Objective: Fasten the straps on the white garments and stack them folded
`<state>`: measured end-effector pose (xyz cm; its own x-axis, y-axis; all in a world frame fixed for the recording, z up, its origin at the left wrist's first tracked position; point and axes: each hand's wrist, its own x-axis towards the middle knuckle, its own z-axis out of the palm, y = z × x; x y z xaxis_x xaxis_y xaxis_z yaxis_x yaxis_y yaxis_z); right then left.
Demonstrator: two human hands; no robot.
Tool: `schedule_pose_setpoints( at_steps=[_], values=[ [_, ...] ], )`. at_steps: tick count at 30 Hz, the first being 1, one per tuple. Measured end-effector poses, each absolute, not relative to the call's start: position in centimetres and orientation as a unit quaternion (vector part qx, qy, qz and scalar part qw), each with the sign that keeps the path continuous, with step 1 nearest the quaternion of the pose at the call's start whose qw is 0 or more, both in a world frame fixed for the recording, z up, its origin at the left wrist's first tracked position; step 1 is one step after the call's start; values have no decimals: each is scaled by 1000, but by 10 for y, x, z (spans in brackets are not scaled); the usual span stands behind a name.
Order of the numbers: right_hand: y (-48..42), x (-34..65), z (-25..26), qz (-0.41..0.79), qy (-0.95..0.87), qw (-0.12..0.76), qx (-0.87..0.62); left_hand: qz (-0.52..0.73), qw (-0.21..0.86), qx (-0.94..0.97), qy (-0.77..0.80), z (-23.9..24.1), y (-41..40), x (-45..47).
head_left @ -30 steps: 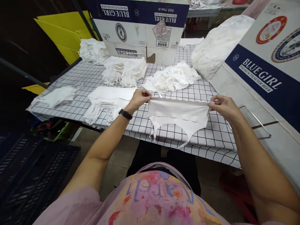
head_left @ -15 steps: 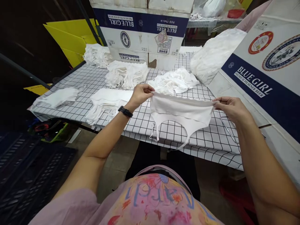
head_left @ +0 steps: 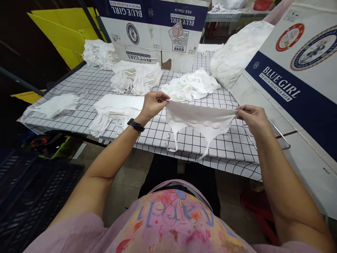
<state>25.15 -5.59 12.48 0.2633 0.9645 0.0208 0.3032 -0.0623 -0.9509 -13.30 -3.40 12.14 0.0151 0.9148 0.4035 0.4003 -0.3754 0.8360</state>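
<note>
A white strappy top [head_left: 198,116] is stretched between my two hands above the checked tablecloth, its thin straps hanging toward me. My left hand [head_left: 156,104], with a black band on the wrist, pinches one upper corner. The opposite corner is pinched by my right hand [head_left: 252,116]. Just left of my left hand lies a neat stack of folded white garments [head_left: 116,109]. Behind the held top is a loose heap of white garments [head_left: 191,84]. A metal wire frame [head_left: 281,137] lies partly behind my right forearm.
Further stacks of white garments [head_left: 137,75] stand toward the back, and a flatter pile [head_left: 54,105] lies at the left edge. A large carton [head_left: 150,31] rises behind; another carton [head_left: 297,84] leans at the right beside a bulging white bag [head_left: 239,52]. The checked table [head_left: 223,149] ends before my body.
The view has tilted down slightly and shifted. Both hands keep their pinch on the top, whose body now sags more and has folded slightly toward me.
</note>
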Motion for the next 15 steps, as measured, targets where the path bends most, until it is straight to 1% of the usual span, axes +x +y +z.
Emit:
schedule_pose_setpoints(
  at_steps=[2, 7, 11, 15],
  values=[
    [-52, 255, 135, 341, -497, 482, -636, 493, 268, 669, 488, 133, -27, -133],
    [-23, 261, 174, 284, -518, 547, -593, 514, 308, 648, 470, 176, 0, -129],
    [-16, 257, 192, 263, -533, 541, -595, 518, 299, 648, 471, 196, 6, -127],
    [-24, 255, 188, 254, -547, 530, -597, 528, 278, 658, 460, 199, -4, -129]
  ],
)
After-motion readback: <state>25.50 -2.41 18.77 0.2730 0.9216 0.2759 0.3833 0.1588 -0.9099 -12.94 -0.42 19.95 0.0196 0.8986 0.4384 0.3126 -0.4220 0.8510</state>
